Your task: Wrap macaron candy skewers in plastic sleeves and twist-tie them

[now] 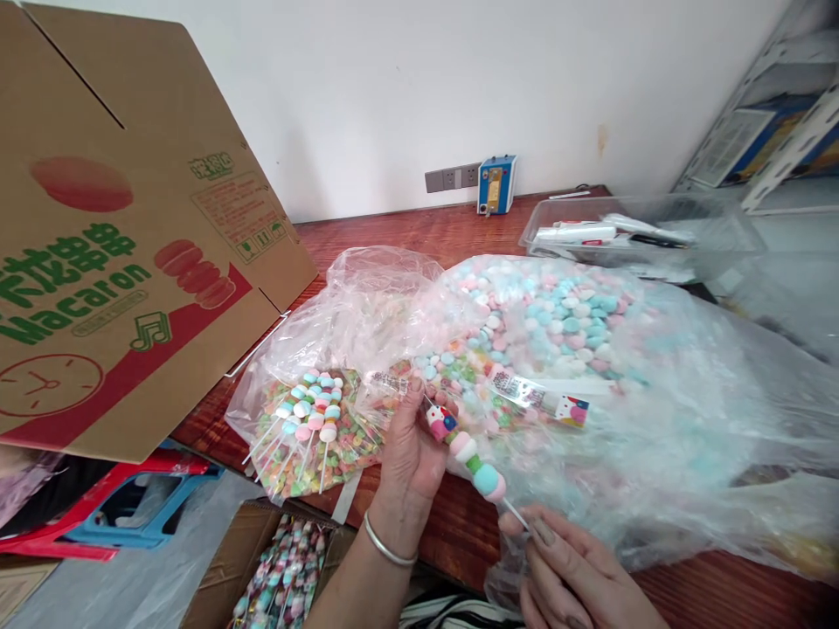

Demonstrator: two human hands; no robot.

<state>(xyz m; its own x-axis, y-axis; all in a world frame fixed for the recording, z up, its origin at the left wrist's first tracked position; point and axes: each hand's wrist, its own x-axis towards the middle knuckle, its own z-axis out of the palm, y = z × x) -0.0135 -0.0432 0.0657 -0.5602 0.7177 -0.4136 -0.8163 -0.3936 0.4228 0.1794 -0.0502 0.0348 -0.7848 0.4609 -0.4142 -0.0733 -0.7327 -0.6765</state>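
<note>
A marshmallow candy skewer (486, 480) with pink, white, blue and green pieces slants between my two hands. Its upper end lies in a clear wrapper with a bright printed picture (441, 422), which my left hand (414, 450) pinches between thumb and fingers. Lower right, my right hand (570, 568) is closed on the white stick (516, 514) below the candy. Another clear printed wrapper (541, 398) lies flat on the plastic just beyond. Left of my hands, several unwrapped candy skewers (315, 406) rest on a bag of small ring-shaped candies (354, 445).
A large clear bag of pastel marshmallows (577, 319) spreads over the wooden table (393, 236). A big cardboard box (157, 210) stands at left. Wrapped skewers fill a carton (223, 559) below the table edge. A clear plastic bin (642, 205) and small blue device (496, 185) are behind.
</note>
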